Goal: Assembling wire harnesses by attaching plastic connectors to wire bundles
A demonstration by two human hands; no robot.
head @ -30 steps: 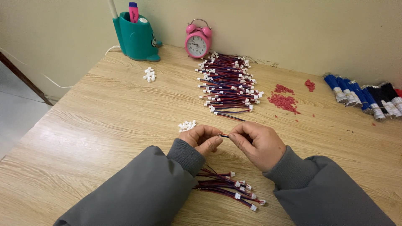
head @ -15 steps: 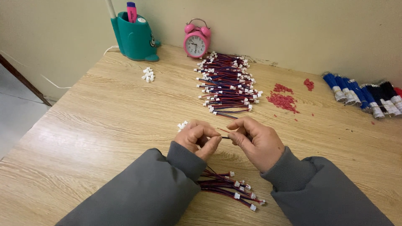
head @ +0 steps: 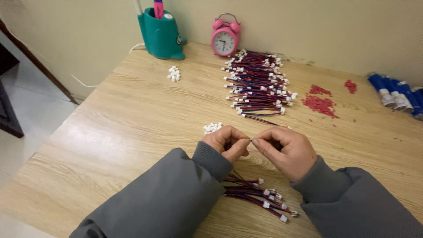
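Both hands are pinched together mid-desk (head: pixel 110 132), left hand (head: pixel 227 143) and right hand (head: pixel 284 150) clamped on a thin wire lead (head: pixel 251 140) between their fingertips. A small heap of white connectors (head: pixel 213 128) sits just beyond the left hand. Finished leads (head: pixel 257 196) lie under the wrists, and the big wire pile (head: pixel 257 83), red bits (head: pixel 321 103) and pink alarm clock (head: pixel 225 39) sit further back.

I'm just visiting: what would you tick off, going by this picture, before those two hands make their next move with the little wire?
1. Left hand and right hand pinch together at the fingertips: ok.
2. What is pinched between them: too small, cannot tell.
3. Small white connectors lie just beyond the left hand: ok.
4. Wired bundle lies under the wrists, apart from the big wire pile: ok.
5. Red bits lie off to the right, away from the hands: ok.
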